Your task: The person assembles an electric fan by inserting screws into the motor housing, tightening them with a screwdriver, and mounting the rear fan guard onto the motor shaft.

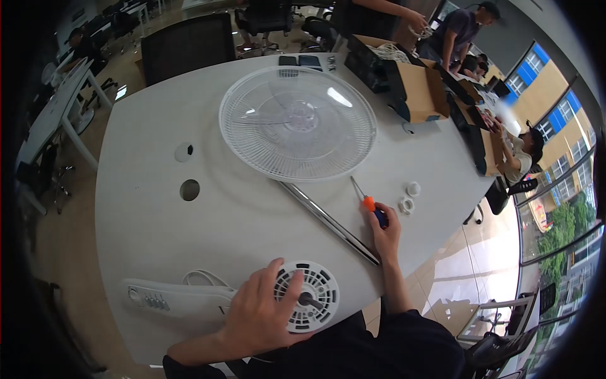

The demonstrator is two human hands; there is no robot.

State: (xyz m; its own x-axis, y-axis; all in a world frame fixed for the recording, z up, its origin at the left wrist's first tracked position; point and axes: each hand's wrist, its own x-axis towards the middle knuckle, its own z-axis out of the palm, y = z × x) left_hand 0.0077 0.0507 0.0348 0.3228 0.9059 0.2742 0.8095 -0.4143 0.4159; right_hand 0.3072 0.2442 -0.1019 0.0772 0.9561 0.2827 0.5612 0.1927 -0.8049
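My left hand point(262, 306) rests with spread fingers on the left side of a round white slotted motor housing point(323, 292), whose dark shaft points up. A white control panel point(158, 298) with buttons lies left of it, partly hidden by the hand. My right hand point(386, 232) is closed around the blue and orange handle of a screwdriver point(368, 203), its shaft pointing away from me. Between the hands a chrome pole point(328, 221) lies diagonally, its far end beneath the fan cage point(297, 170). Clear blades point(300, 119) show within the cage.
Two white rings point(407, 204) lie right of the screwdriver. Open boxes point(420, 95) stand at the far right, with phones point(309, 60) at the far edge. A round hole point(189, 190) is in the white table point(139, 234). Other people point(457, 38) work beyond.
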